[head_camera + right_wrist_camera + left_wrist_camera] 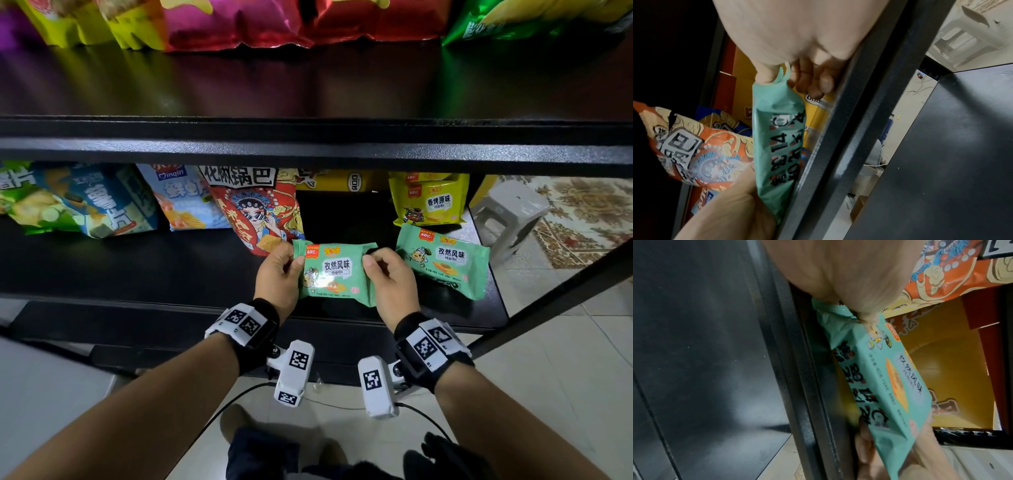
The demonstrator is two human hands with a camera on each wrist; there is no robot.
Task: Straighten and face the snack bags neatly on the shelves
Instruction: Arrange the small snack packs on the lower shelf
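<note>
Black shelving [205,267] carries the snack bags. At its front edge, a green snack bag [334,277] is pinched by both hands: left hand [278,277] and right hand [390,281], at its upper corners. Just beyond lie a second green bag [445,262] and a red bag [260,209].

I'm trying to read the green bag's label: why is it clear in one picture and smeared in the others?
Head view: the green bag is sharp, with one small glare spot low on its front and dim shelves bowed by the wide lens. Left wrist view: the bag is close, edge-on and blurred. Right wrist view: likewise, in shadow.
</note>
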